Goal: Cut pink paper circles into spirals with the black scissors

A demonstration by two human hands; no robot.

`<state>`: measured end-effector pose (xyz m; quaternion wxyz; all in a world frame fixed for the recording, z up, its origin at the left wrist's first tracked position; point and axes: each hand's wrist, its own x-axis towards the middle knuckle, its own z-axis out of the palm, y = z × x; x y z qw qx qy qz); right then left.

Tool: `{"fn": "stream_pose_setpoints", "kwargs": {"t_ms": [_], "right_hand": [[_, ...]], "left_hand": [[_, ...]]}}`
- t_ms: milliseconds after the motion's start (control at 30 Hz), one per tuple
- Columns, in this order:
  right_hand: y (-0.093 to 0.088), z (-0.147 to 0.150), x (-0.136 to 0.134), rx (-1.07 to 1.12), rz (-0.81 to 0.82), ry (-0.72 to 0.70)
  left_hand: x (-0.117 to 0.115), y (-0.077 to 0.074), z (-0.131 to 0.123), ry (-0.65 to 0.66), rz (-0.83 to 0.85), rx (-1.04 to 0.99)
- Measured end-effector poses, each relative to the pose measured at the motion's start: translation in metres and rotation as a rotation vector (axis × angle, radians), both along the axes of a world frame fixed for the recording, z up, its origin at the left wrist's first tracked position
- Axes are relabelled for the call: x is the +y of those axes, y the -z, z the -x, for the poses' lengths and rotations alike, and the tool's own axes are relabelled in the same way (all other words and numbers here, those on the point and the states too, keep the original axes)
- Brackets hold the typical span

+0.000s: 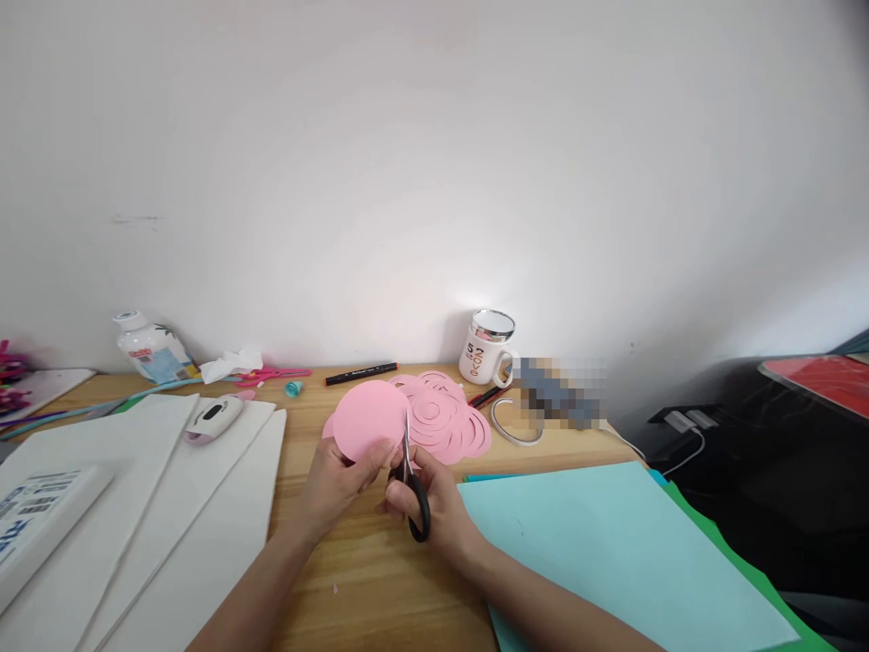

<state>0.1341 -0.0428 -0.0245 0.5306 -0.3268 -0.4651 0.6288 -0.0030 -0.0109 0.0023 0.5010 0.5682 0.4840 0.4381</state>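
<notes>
My left hand (338,483) pinches the lower edge of a pink paper circle (370,418) and holds it up above the wooden table (353,580). My right hand (434,507) grips black-handled scissors (412,484), whose blades point up into the circle's right edge. Behind the circle lie several pink spiral-cut paper pieces (444,418) flat on the table.
Light blue paper (611,552) over green sheets lies at the right, white sheets (163,516) at the left with a small white device (214,417). At the back stand a white mug (487,349), a black marker (361,372), a bottle (150,348) and a tape ring (516,422).
</notes>
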Motion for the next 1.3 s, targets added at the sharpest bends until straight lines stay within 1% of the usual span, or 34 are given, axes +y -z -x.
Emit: {"fn": "stream_pose_setpoints", "kwargs": {"t_ms": [167,367,433,533,667,833,1100,1300], "right_hand": [[0.002,0.001,0.000,-0.029,0.025,0.001],[-0.003,0.002,-0.002,-0.021,0.042,-0.005],[-0.003,0.002,-0.003,-0.018,0.033,-0.007],[-0.001,0.004,-0.005,-0.003,0.013,-0.022],[0.001,0.005,-0.005,-0.019,-0.012,-0.063],[-0.003,0.004,-0.003,0.011,-0.070,-0.021],[0.004,0.001,0.000,0.027,-0.081,-0.040],[-0.002,0.002,-0.001,0.027,-0.079,-0.047]], "left_hand": [[0.000,0.000,0.001,-0.012,-0.027,0.015],[0.001,-0.002,-0.001,-0.036,-0.065,-0.035],[0.000,-0.002,-0.001,-0.050,-0.065,-0.034],[-0.002,-0.004,-0.003,-0.028,-0.058,0.014],[-0.005,-0.009,-0.007,-0.010,-0.037,-0.002],[-0.009,-0.015,-0.009,-0.009,0.002,-0.001],[-0.009,-0.013,-0.009,-0.002,-0.018,0.021],[-0.009,-0.014,-0.010,-0.008,-0.019,0.022]]}}
